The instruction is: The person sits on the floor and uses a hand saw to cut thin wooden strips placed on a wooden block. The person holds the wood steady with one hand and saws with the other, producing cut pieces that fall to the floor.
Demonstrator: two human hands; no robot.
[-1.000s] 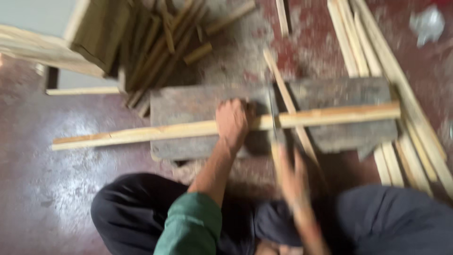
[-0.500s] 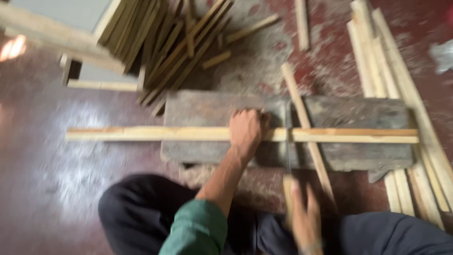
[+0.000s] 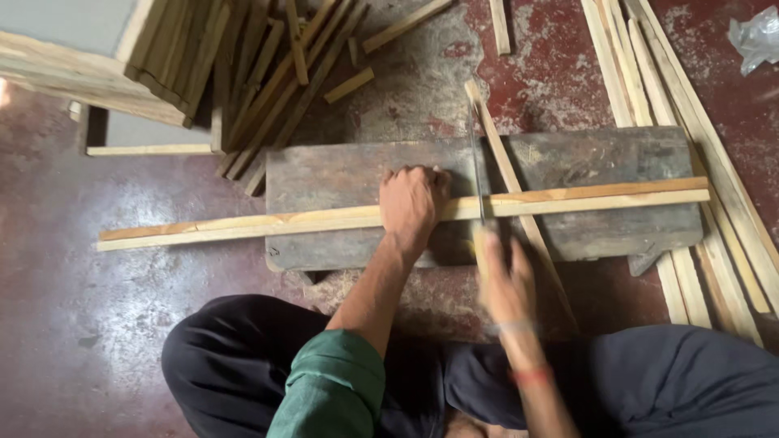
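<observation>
Since half a second back, I see the view has steadied and the right hand (image 3: pixel 505 280), blurred, has come up toward 12 o'clock, its fingers closed round the handle of a thin saw (image 3: pixel 475 166) whose blade now crosses the long wooden strip (image 3: pixel 284 221). The left hand (image 3: pixel 414 199) stays pressed palm-down on that strip, fingers curled over its far edge, pinning it to the dark worn plank (image 3: pixel 600 158) at centre. A second slat (image 3: pixel 507 166) lies slantwise under the strip. The floor (image 3: pixel 73 324) is stained reddish concrete; loose slats are piled at 11 o'clock (image 3: pixel 268 73), more laid at 2 o'clock (image 3: pixel 649 73), crumpled plastic (image 3: pixel 755 36) beyond.
</observation>
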